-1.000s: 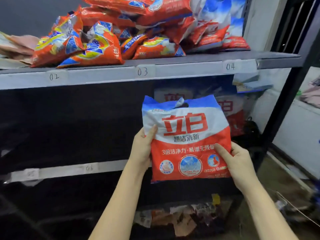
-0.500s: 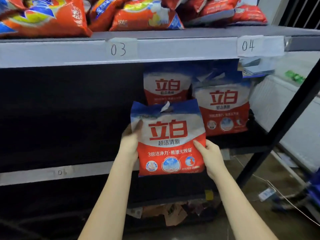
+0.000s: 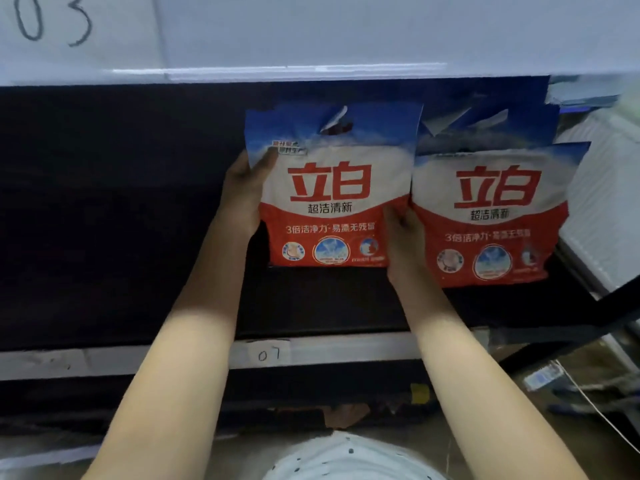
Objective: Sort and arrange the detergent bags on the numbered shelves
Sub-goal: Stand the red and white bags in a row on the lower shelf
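A red, white and blue detergent bag (image 3: 329, 188) stands upright on the dark shelf above the label 07 (image 3: 268, 355). My left hand (image 3: 244, 195) grips its left edge, thumb on the front near the top corner. My right hand (image 3: 403, 237) holds its lower right edge, squeezed between this bag and a matching bag (image 3: 491, 216) standing to the right. Another blue bag top (image 3: 485, 123) shows behind that one.
The upper shelf's front edge (image 3: 311, 32) carries the label 03 at top left. The shelf to the left of the bags is dark. A black frame post (image 3: 588, 323) and a white surface (image 3: 609, 202) lie at the right; cables lie on the floor.
Both hands have carried the bag forward and up onto the shelf, next to the bag standing at the right. The camera has moved much closer to the shelf.
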The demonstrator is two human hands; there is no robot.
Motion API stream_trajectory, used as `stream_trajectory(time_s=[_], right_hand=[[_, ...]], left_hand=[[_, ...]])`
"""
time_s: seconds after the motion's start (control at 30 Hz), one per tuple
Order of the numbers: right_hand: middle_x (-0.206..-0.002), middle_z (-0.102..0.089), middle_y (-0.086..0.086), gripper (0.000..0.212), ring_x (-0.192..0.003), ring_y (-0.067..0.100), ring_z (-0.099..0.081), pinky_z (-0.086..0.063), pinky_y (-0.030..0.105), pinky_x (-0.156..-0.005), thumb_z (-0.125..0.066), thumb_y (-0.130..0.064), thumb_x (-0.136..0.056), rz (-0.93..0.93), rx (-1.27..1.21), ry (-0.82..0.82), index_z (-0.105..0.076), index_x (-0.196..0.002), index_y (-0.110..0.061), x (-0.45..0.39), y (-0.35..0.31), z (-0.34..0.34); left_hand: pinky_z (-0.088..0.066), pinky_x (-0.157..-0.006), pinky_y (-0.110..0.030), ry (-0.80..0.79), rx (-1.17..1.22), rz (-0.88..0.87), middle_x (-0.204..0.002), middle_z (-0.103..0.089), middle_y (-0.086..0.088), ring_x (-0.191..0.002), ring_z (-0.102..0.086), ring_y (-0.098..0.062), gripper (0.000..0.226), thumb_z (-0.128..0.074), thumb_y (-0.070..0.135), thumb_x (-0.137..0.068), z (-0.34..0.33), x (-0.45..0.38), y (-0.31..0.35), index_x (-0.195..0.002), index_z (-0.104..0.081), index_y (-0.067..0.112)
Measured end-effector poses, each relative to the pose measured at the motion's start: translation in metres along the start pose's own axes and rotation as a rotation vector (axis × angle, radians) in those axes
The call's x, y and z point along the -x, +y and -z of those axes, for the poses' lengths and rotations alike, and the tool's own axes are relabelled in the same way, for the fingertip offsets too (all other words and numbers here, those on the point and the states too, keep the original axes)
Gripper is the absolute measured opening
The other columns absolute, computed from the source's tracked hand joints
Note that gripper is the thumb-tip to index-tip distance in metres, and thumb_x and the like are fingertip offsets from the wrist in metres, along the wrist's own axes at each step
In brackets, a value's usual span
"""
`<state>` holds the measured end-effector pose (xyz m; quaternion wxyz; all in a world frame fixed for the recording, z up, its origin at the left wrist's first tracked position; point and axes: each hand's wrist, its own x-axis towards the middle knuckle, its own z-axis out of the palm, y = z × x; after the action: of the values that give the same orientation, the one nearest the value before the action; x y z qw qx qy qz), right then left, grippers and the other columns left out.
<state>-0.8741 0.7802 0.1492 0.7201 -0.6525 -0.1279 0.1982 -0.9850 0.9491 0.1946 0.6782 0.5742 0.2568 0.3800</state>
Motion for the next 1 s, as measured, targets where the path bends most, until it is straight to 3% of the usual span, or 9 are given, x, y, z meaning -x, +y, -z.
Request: stream_trajectory(time_s=[0.13,0.3,0.37,0.47,0.57,0.67,0.77,0.9,1.0], right_hand=[[-0.086,-0.061,-0.006,0.014,-0.076,0.006,-0.061,-0.052,0.027,-0.072,-0.045,-0.025,-0.099,-0.011,0.012,0.143,-0.055,-0.094,-0.017,-0.032,0.002,-0.019],[-0.124,-0.058,0.014,0.033,-0.109,0.027,-0.058,-0.047,0.040,-0.095,-0.039,-0.023,-0.101,-0.031,0.013,0.247,-0.049,-0.128,-0.008,-0.059,-0.007,-0.036],[-0.131,-0.053,0.016,0.038,-0.117,0.029,-0.054,-0.045,0.038,-0.098,-0.039,-0.023,-0.101,-0.025,0.036,0.242,-0.043,-0.135,-0.007,-0.061,-0.006,-0.037],[-0.122,-0.058,0.010,0.035,-0.111,0.020,-0.057,-0.041,0.021,-0.085,-0.042,-0.019,-0.100,0.099,0.243,0.267,-0.043,-0.132,-0.005,-0.052,0.004,-0.034],[-0.130,-0.052,0.004,0.046,-0.117,0.013,-0.051,-0.033,0.012,-0.088,-0.050,-0.019,-0.097,0.116,0.298,0.248,-0.035,-0.139,-0.007,-0.032,0.024,-0.030],[-0.141,-0.045,0.009,0.052,-0.131,0.018,-0.042,-0.030,0.016,-0.103,-0.053,-0.016,-0.095,0.210,0.347,0.236,-0.032,-0.142,-0.006,-0.020,0.045,-0.024],[-0.139,-0.046,0.010,0.052,-0.131,0.018,-0.042,-0.027,0.015,-0.105,-0.055,-0.008,-0.091,0.265,0.441,0.177,-0.034,-0.139,-0.005,-0.012,0.052,-0.015],[-0.137,-0.047,0.008,0.048,-0.129,0.017,-0.042,-0.024,0.011,-0.100,-0.053,-0.014,-0.093,0.264,0.570,0.061,-0.038,-0.138,-0.007,0.002,0.058,0.001],[-0.138,-0.047,0.009,0.046,-0.130,0.020,-0.041,-0.029,0.021,-0.105,-0.050,-0.018,-0.095,0.275,0.693,-0.078,-0.040,-0.139,-0.008,0.021,0.063,0.008]], left_hand=[[-0.054,-0.073,-0.032,0.011,0.013,-0.005,-0.085,-0.073,0.005,-0.083,-0.070,-0.014,0.009,-0.061,0.013,-0.091,-0.005,-0.030,-0.001,-0.096,-0.063,0.021],[-0.055,-0.069,-0.029,-0.034,-0.038,0.016,-0.092,-0.072,0.002,-0.085,-0.070,-0.014,0.007,-0.060,0.021,-0.092,-0.017,-0.053,0.002,-0.098,-0.062,0.022],[-0.056,-0.076,-0.033,-0.050,-0.075,0.023,-0.098,-0.072,0.000,-0.092,-0.070,-0.017,0.009,-0.058,0.026,-0.093,-0.019,-0.058,-0.003,-0.100,-0.062,0.023],[-0.054,-0.083,-0.036,-0.035,-0.121,0.060,-0.106,-0.070,0.000,-0.098,-0.068,-0.016,0.017,-0.057,0.029,-0.093,-0.015,-0.056,-0.018,-0.109,-0.061,0.023],[-0.053,-0.079,-0.029,-0.033,-0.164,0.108,-0.113,-0.066,0.005,-0.102,-0.065,-0.013,0.029,-0.056,0.034,-0.093,-0.011,-0.038,-0.037,-0.120,-0.054,0.026],[-0.048,-0.080,-0.024,0.007,-0.262,0.196,-0.128,-0.057,0.005,-0.108,-0.059,-0.010,0.049,-0.055,0.040,-0.092,-0.010,-0.014,-0.053,-0.137,-0.040,0.027],[-0.041,-0.089,-0.022,0.034,-0.408,0.178,-0.141,-0.047,0.004,-0.120,-0.049,-0.008,0.059,-0.055,0.037,-0.093,-0.005,0.009,-0.067,-0.145,-0.031,0.024],[-0.036,-0.096,-0.020,0.030,-0.700,0.084,-0.141,-0.046,-0.004,-0.126,-0.047,-0.015,0.048,-0.049,0.023,-0.098,0.003,0.041,-0.084,-0.143,-0.036,0.017],[-0.032,-0.098,-0.020,-0.064,-0.987,-0.048,-0.138,-0.050,-0.008,-0.126,-0.047,-0.021,0.041,-0.047,0.015,-0.097,0.008,0.070,-0.092,-0.138,-0.044,0.011]])
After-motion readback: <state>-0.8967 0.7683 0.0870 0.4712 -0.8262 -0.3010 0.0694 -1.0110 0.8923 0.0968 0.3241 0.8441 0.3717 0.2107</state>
